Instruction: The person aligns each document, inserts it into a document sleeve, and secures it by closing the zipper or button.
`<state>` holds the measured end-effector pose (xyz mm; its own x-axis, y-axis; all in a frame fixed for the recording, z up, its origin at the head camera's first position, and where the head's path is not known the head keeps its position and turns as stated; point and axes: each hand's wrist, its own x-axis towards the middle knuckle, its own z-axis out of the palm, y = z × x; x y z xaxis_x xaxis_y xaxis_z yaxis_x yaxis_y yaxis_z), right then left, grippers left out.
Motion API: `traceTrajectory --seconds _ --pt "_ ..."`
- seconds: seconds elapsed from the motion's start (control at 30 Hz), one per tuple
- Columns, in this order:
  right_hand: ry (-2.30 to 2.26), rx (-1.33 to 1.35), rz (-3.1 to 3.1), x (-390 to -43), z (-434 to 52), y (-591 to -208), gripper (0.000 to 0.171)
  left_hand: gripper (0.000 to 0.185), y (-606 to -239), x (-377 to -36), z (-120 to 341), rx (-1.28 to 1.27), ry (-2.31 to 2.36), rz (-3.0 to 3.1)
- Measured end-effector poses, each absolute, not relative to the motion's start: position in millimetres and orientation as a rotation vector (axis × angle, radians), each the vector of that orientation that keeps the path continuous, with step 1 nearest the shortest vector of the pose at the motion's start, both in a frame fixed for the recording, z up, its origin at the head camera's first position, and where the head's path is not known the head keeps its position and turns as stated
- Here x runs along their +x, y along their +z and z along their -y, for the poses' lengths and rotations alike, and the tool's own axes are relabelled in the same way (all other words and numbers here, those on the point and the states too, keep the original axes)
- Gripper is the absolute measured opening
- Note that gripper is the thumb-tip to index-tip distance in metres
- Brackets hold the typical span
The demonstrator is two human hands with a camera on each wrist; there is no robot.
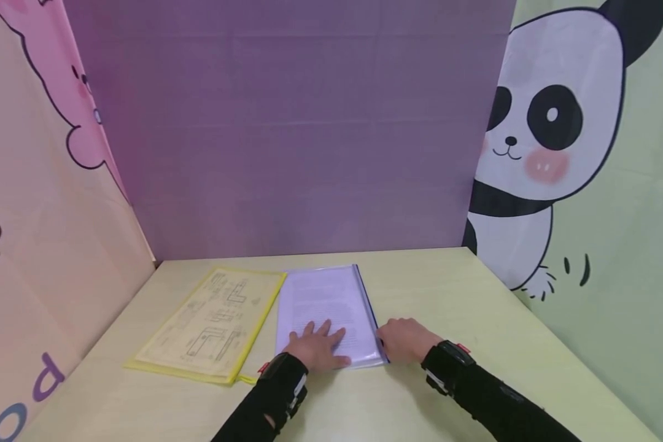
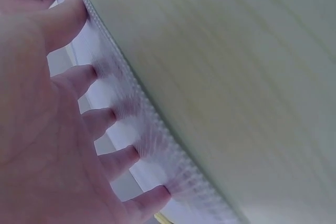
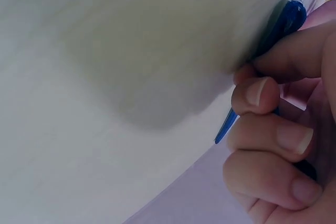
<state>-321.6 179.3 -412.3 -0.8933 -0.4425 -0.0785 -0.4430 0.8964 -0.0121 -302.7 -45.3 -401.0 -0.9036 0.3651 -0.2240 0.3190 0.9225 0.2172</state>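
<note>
A clear document folder [image 1: 320,294] with printed pages lies on the table, a narrow dark blue strip along its right edge. My left hand [image 1: 318,348] rests spread on the folder's near part; in the left wrist view its fingertips touch the sheet beside a finely ribbed edge [image 2: 157,121]. At the near right corner my right hand [image 1: 407,339] pinches the blue strip [image 3: 283,24]. The right wrist view shows its fingers curled, with the strip passing behind them and its pointed tip [image 3: 224,128] showing beyond.
A yellow-edged clear folder [image 1: 199,331] with printed drawings lies slanted to the left, its right side close to the first folder. Light wooden tabletop [image 1: 453,294] extends to the right. A purple panel [image 1: 309,135] stands behind, with patterned walls at both sides.
</note>
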Motion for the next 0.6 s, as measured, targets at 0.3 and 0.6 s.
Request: traceTrajectory --seconds 0.3,0.6 --pt "0.02 -0.725 -2.954 -314.7 -180.9 -410.4 0.008 0.07 -400.5 -301.2 45.5 0.509 0.262 -2.825" --pt "0.009 -0.739 -2.955 -311.3 -182.9 -412.9 0.009 0.07 -400.3 -300.2 46.6 0.514 0.276 -2.819"
